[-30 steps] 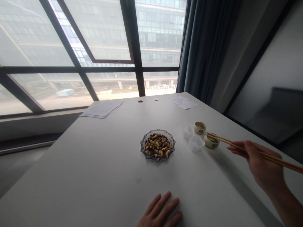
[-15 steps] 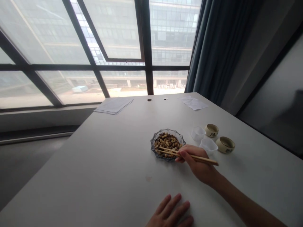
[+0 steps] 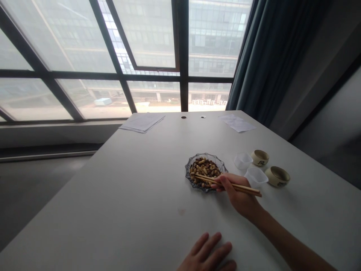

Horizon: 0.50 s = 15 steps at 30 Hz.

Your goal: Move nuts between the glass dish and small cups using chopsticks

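My right hand (image 3: 238, 194) is closed around a pair of wooden chopsticks (image 3: 245, 189). Their tips reach over the left part of the mixed nuts (image 3: 205, 165), which look like peanuts and darker nuts or seeds. Whether a nut is pinched between the tips is too small to tell. A scalloped glass bowl (image 3: 188, 174) holds the nuts, with my right hand at its near right rim. My left hand (image 3: 210, 254) lies flat on the white table (image 3: 126, 207) at the bottom of the view, fingers spread, holding nothing.
Right of the bowl stand two clear plastic cups (image 3: 243, 161) and two beige ceramic cups (image 3: 278, 176) with dark markings. Paper sheets (image 3: 143, 122) lie at the far left, and another sheet (image 3: 237, 123) at the far right. Beyond the table are windows and a blue curtain (image 3: 254, 67).
The chopstick tips have come closer together over the nuts. The whole view has shifted slightly, so things appear farther right. My left hand still lies on the table.
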Available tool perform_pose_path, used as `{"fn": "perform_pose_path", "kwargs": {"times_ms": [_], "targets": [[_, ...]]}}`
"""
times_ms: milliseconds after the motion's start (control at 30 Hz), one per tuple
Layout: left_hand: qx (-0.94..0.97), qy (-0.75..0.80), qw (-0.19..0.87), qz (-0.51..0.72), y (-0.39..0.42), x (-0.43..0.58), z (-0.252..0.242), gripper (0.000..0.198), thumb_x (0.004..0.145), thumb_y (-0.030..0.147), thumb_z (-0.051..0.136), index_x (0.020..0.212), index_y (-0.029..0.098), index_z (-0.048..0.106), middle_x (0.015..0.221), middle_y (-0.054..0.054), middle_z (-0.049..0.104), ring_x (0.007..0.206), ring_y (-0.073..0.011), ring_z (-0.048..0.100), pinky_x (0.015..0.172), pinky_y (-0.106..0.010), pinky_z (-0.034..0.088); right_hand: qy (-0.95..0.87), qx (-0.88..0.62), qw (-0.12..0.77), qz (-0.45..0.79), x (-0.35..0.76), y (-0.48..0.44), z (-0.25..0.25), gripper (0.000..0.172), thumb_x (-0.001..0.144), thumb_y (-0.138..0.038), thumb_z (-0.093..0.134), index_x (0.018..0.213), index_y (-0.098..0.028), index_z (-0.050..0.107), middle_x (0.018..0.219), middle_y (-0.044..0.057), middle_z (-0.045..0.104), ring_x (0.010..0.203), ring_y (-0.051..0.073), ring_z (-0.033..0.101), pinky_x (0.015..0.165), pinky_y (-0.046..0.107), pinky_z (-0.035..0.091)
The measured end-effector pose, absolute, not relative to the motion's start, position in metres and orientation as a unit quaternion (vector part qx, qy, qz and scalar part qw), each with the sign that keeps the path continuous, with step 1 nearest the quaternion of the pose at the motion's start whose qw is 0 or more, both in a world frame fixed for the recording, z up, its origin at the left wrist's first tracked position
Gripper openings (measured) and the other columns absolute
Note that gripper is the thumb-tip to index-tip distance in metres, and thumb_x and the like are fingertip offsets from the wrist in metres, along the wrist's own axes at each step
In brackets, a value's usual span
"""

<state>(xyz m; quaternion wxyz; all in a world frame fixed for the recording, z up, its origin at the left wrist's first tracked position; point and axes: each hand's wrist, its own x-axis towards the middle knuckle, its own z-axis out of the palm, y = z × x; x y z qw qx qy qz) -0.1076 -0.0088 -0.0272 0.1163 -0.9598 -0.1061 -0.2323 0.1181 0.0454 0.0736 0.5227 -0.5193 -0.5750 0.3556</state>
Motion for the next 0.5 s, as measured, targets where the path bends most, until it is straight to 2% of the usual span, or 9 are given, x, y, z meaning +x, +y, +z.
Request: {"fn": "perform_pose_path", "kwargs": {"times_ms": [500], "targets": [[-0.955,-0.104,0.12,-0.249,-0.0075,-0.1054,-0.0306,0.032,0.109,0.04,0.046,0.137,0.038,0.06,0.154,0.009,0.05,0.139,-0.0185,0.05,0.117,-0.034,0.04,-0.545,-0.534,0.556,0.328,0.119,0.037,0.0708,0.037,0.097,-0.051,0.061,0.09,-0.018,0.078,0.091,0.012,0.08,0.079,0.028,0.079,0.071,0.037,0.067]]}}
